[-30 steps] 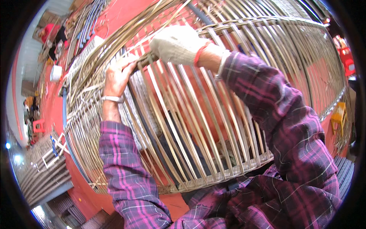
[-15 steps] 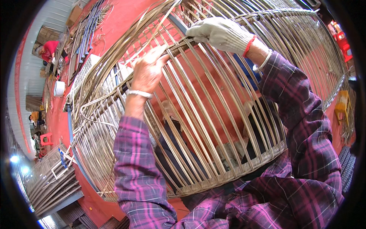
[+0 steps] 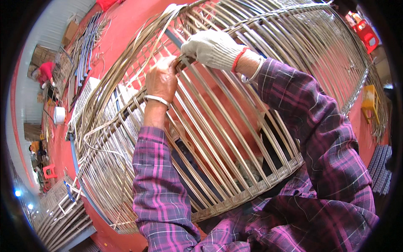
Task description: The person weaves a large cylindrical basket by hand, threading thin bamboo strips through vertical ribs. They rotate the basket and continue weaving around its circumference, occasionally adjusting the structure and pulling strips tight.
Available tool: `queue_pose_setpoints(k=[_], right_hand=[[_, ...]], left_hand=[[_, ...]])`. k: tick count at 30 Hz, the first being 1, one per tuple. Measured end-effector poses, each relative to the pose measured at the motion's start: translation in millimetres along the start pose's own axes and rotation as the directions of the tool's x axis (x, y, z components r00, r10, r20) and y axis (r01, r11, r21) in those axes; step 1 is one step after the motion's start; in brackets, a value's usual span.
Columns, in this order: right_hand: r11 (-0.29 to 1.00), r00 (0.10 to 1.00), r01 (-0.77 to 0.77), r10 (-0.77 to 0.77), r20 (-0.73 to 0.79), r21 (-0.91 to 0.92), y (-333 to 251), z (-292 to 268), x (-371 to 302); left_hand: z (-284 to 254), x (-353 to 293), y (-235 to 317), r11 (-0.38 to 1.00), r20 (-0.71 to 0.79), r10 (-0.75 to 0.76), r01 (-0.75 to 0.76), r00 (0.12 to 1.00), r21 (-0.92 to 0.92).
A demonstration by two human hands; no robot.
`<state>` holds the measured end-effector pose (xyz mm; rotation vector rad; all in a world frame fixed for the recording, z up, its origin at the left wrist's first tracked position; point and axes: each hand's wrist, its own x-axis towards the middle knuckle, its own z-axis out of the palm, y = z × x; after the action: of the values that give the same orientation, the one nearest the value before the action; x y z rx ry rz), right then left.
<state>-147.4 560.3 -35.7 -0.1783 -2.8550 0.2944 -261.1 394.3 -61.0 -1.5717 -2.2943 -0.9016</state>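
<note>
A large wicker frame (image 3: 252, 190) of shiny grey-brown rattan strands stretches before me, its near rim close to my body. My left hand (image 3: 161, 80), bare, is closed at the crossbar (image 3: 126, 112) that runs through the strands, its fingertips bunched around a strand. Just to the right, my right hand (image 3: 214, 49) in a white knitted glove is closed too, pinching at the same bar beside the left fingertips. What lies between the fingers is mostly covered by them. A thick bundle of long loose strands (image 3: 111, 73) arches over the frame at the left.
A person in red (image 3: 45, 74) works at the far left, near dark metal bars (image 3: 85, 48) and a white roll (image 3: 59, 115). Slatted panels (image 3: 63, 218) stand at lower left. A red stool (image 3: 366, 35) and a yellow stool (image 3: 370, 103) stand at right.
My gloved hand has come left and down, its fingers curling in against the bar. The left hand has closed from a looser pose, and both hands are now nearer together.
</note>
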Motion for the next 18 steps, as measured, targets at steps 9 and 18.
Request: queue_pose_setpoints(k=[9,18], right_hand=[[0.986,0.995,0.011,0.006,-0.099,0.168,90,-31,-46],[0.973,0.959,0.117,-0.163,-0.233,-0.199,88,-26,-37]], left_hand=[[4,4,7,0.98,0.017,-0.148,0.149,0.989,-0.132],[27,35,43,0.948,-0.004,0.141,-0.134,0.99,0.288]])
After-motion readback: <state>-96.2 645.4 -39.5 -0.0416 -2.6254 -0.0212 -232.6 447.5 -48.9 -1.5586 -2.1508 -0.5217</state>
